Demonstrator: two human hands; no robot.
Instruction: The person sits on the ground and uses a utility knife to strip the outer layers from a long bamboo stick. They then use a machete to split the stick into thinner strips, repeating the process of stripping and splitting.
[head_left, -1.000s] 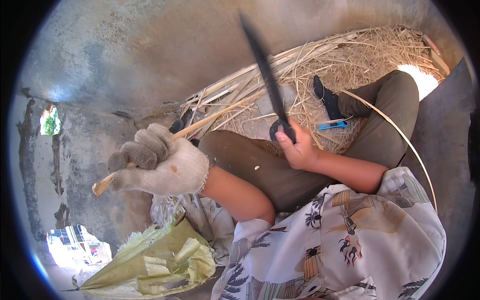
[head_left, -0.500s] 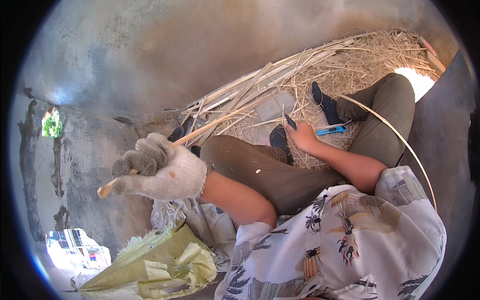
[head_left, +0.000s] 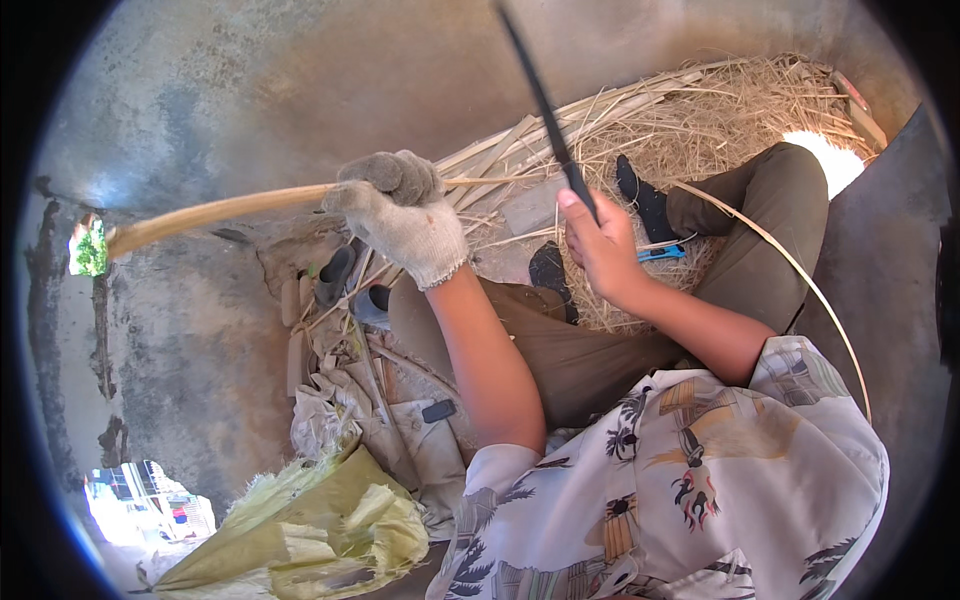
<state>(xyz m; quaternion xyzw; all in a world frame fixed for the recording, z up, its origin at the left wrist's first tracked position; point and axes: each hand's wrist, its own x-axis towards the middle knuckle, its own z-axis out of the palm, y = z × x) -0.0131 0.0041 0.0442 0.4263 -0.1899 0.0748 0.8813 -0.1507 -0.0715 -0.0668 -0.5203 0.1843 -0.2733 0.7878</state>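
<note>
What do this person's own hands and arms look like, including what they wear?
The left hand wears an off-white knitted glove, grey across the fingers. The right hand is bare. Both forearms are uncovered below the short sleeves of a white shirt printed with palm trees.
</note>
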